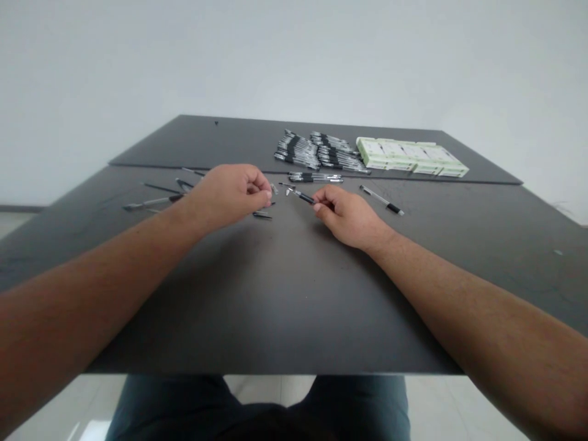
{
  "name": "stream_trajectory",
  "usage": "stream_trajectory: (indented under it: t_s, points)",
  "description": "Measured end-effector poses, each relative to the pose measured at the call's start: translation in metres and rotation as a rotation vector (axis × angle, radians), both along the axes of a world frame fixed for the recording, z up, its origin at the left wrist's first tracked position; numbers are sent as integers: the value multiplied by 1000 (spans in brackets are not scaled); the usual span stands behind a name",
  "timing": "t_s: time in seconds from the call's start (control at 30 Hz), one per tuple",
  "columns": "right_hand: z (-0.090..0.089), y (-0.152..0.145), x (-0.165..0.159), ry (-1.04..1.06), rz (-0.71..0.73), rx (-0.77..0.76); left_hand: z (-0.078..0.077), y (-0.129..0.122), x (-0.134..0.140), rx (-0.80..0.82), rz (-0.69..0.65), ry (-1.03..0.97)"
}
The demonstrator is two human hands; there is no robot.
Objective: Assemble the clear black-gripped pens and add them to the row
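Note:
My right hand (346, 214) is closed around a pen (301, 196) with a dark grip, its thin tip end pointing left and slightly away from me. To its left, my left hand (232, 193) has thumb and forefinger pressed together; whatever may be between them is too small to make out. Small clear pieces (288, 192) lie on the table just beyond the gap between the hands. Short dark pen parts (262, 215) rest below the left fingertips. A pen with a black grip (381, 200) lies alone to the right of my right hand.
Behind the hands is a short row of pens (315, 177). Farther back lie piles of clear-and-black pens (297, 149) and green-and-white boxes (411, 155). Loose pen parts (154, 202) are partly hidden behind my left forearm. A seam crosses the dark table (294, 294).

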State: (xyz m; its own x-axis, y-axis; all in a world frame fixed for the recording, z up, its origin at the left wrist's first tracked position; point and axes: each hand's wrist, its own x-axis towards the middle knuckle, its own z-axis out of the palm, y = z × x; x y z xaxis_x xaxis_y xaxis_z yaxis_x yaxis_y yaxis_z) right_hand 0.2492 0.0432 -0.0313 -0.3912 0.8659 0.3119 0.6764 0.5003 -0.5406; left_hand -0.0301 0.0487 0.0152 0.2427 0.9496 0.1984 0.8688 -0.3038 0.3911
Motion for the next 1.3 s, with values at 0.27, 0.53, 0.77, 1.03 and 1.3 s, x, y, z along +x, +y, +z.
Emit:
stream_trajectory:
  t_s: [0.27, 0.53, 0.77, 1.03, 1.3]
  points:
    - [0, -3, -1, -43, 37, -1, -17, -17, -3, -43, 28, -342]
    - [2, -7, -2, -89, 78, 20, -37, -16, -11, -77, -94, -412]
    - [4, -12, -4, -99, 99, 10, -36, -22, -5, 38, -103, -322]
    - [4, -12, -5, -115, 113, 8, -41, -22, -3, 62, -130, -301]
    - [4, -15, -9, -115, 130, 11, -42, -26, 1, 33, -159, -309]
